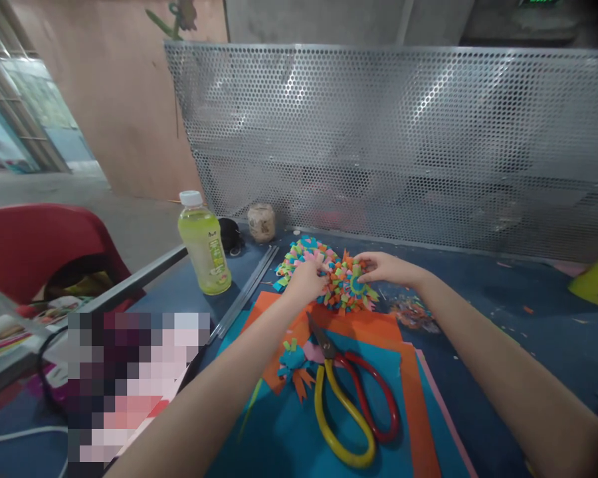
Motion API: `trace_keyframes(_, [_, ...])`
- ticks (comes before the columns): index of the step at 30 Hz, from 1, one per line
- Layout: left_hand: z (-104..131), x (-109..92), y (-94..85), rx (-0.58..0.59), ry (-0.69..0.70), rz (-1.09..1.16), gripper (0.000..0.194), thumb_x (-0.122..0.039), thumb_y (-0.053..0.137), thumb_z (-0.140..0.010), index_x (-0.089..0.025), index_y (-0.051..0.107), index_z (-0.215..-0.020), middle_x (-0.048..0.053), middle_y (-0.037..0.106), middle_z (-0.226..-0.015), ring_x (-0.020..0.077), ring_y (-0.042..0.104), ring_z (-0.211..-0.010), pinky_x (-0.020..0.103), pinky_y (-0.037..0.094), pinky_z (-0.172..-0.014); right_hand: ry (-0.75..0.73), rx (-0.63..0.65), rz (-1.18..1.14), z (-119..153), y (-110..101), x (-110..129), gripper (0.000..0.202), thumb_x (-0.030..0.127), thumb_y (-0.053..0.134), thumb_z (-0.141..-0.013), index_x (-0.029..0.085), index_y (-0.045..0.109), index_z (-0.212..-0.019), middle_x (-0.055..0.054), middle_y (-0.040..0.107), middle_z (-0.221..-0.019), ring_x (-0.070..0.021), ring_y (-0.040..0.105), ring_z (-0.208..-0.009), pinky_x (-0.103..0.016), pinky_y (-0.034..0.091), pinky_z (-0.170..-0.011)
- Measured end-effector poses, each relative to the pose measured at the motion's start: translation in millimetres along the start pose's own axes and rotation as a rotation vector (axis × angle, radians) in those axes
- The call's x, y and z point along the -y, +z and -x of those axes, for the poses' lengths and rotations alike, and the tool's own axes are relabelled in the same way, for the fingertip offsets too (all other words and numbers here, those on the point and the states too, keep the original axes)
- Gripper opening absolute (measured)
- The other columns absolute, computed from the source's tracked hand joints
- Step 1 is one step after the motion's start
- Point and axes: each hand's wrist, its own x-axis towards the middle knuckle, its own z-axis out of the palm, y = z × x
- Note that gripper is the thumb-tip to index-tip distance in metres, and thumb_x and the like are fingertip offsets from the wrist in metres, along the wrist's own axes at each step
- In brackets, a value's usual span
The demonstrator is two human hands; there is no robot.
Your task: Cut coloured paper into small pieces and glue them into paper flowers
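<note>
A heap of fringed paper flowers (303, 251) in blue, green, pink and orange lies beyond the paper sheets. My left hand (307, 283) is closed at the heap, its fingertips pinching a pink paper flower (319, 260); they are partly hidden. My right hand (385, 268) curls its fingers round the edge of an orange and green paper flower with a blue centre (357, 284). Nearer me, a loose blue paper flower (293, 358) with orange strips rests on the sheets. Beside it lie scissors (346, 398) with one yellow and one red handle, blades pointing away.
Blue and orange paper sheets (299, 435) cover the near table. A drink bottle (204, 249), metal strips (246, 292) and a jar (262, 222) stand or lie at left. Paper scraps (414, 313) are at right. A perforated metal screen (379, 146) closes the back.
</note>
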Motion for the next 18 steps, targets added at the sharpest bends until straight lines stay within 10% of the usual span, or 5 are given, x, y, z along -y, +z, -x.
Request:
trace_keyframes(10, [15, -10, -15.7, 0.049, -0.204, 0.396, 0.033, -0.032, 0.052, -0.087, -0.015, 0.052, -0.115, 0.009, 0.057, -0.113, 0.0199, 0.059, -0.093, 0.040, 0.051, -0.077, 0.035, -0.224, -0.374, 7, 8, 35, 0.043, 0.022, 0.076, -0.059, 0.023, 0.054, -0.096, 0.001, 0.059, -0.090, -0.0129, 0.060, -0.074, -0.021, 0.048, -0.056])
trace_keyframes(18, [19, -6, -25.0, 0.223, -0.246, 0.603, 0.032, -0.035, 0.050, -0.088, -0.015, 0.053, -0.112, 0.007, 0.059, -0.104, 0.0165, 0.060, -0.083, 0.035, 0.052, -0.070, 0.027, -0.156, -0.370, 11, -1, 63, 0.041, 0.017, 0.078, -0.053, 0.023, 0.060, -0.089, 0.002, 0.060, -0.084, -0.0111, 0.059, -0.067, -0.017, 0.047, -0.049])
